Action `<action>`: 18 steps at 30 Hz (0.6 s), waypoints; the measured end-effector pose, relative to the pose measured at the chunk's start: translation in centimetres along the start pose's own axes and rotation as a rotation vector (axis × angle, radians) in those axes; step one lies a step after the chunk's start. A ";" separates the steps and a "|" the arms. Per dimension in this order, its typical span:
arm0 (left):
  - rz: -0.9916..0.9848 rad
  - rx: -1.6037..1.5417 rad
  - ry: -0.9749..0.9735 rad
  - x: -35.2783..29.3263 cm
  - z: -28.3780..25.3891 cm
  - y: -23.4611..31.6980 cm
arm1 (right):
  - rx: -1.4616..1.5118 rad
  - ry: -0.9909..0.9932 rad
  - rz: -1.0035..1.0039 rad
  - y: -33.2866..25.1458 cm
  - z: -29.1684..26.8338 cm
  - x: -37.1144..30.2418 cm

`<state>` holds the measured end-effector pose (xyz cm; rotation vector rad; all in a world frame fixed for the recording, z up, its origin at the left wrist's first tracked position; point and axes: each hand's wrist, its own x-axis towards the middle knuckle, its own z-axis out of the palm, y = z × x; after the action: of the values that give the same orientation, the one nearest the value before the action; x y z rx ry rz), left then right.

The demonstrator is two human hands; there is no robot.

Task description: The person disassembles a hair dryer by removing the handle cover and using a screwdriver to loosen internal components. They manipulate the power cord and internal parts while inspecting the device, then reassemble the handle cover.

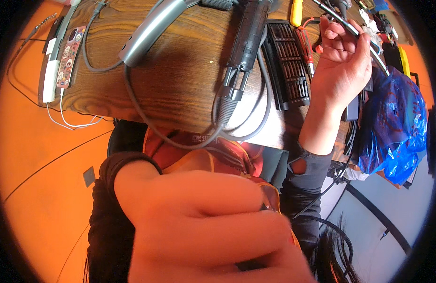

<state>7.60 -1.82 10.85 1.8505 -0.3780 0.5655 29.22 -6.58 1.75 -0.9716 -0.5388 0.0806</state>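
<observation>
My left hand (213,226) is very close in the lower middle, its fingers curled closed. A small dark bit shows between the fingers, too little to name. At the upper right my right hand (343,59) lies palm up over the table, thumb and fingers closed on a thin silver metal rod (379,61). Beside that hand are a red screwdriver (304,45) and a black case of screwdriver bits (293,61). A black cylindrical tool body (246,47) with a ribbed cord end lies at the table's middle, near a silver curved handle (152,35) with a grey cord.
A blue plastic bag (392,122) hangs at the table's right edge. A yellow handle (296,12) lies at the far side. On the left are a phone in a patterned case (69,59) and a white power strip (50,75). Grey cord loops over the near edge.
</observation>
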 end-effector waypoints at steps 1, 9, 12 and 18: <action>-0.001 0.005 0.004 0.0 0.2 0.0 | 0.032 -0.009 0.001 0.0 0.1 0.0; 0.004 0.006 0.009 0.3 0.4 0.0 | 0.000 0.002 -0.005 -0.1 0.1 0.0; -0.004 0.001 0.001 0.1 0.0 -0.2 | 0.011 -0.007 -0.014 0.0 0.1 0.1; -0.002 0.004 0.005 0.3 0.0 -0.3 | -0.040 0.035 0.000 -0.2 0.4 -0.1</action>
<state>7.99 -1.69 10.79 1.8524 -0.3721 0.5696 28.88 -6.42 1.97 -1.0101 -0.5099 0.0525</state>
